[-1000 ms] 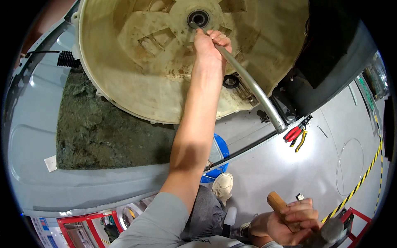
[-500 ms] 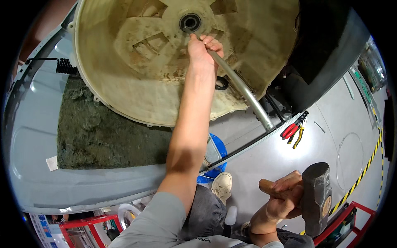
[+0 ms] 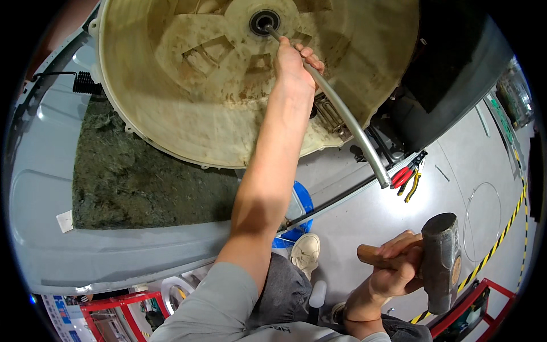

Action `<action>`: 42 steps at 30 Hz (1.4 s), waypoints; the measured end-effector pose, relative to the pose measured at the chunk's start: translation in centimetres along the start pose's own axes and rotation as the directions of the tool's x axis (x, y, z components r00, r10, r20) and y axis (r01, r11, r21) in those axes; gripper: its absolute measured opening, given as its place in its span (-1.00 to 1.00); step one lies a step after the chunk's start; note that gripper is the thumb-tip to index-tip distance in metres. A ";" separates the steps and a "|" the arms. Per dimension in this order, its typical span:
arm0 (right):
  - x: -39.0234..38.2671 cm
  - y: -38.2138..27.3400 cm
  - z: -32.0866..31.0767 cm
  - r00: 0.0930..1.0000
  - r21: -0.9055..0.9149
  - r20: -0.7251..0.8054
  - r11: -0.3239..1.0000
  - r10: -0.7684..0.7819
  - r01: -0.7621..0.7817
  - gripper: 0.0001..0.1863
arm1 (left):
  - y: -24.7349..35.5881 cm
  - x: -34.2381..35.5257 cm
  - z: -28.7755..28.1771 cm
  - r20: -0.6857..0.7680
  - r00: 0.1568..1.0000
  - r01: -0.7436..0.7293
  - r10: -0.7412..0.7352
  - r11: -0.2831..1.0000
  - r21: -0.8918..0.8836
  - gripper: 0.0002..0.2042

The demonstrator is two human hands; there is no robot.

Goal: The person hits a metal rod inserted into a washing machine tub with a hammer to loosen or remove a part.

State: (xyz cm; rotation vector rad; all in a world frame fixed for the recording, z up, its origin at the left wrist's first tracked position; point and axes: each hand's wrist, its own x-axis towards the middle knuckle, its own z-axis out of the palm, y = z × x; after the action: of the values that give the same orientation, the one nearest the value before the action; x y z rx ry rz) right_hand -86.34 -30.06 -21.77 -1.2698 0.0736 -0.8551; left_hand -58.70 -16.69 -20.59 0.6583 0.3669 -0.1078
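Note:
My left hand (image 3: 297,64) is closed around a long metal bar (image 3: 353,128), which reaches into the black-ringed bearing (image 3: 256,19) at the hub of a stained cream plastic tub (image 3: 176,122). The bar's thicker end hangs over the tub's lower right edge. In my right hand (image 3: 399,265), low at the right, is a sledgehammer with a short wooden handle (image 3: 369,254); its heavy steel head (image 3: 440,251) stands upright. A dark ring in the tub is mostly hidden behind my left forearm.
A grey metal panel (image 3: 34,228) carries a dark green mat (image 3: 137,194) and a black spring (image 3: 85,82). Red and yellow pliers (image 3: 409,176) lie right of a metal rail. A blue round object (image 3: 302,199), yellow-black tape (image 3: 496,248) and red frames (image 3: 487,288) are lower down.
The hammer head has come up into view as my right hand turned. The bar's tip now sits in the bearing's middle, and its thicker end has shifted slightly right since half a second ago.

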 end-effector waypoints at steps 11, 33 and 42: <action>-0.1 0.8 0.1 1.000 -0.006 0.009 1.000 -0.001 0.001 -0.81 | -0.3 0.8 -0.4 -0.052 0.998 0.034 -0.037 0.998 -0.053 -0.60; 0.1 0.6 0.0 0.990 -0.102 -0.082 0.990 -0.111 0.103 -0.84 | 1.2 1.1 -0.1 -0.064 0.996 0.051 -0.059 0.991 -0.122 -0.63; 0.5 1.1 2.2 0.960 -0.324 -0.013 0.907 0.280 -0.268 -0.93 | 0.9 1.6 1.4 -0.073 0.995 -0.075 0.072 0.997 -0.036 -0.62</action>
State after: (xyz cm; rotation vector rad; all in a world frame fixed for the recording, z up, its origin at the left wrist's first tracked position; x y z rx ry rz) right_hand -84.36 -28.58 -21.81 -1.5377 0.3709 -0.5906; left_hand -56.57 -16.86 -19.66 0.6378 0.4118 -0.0067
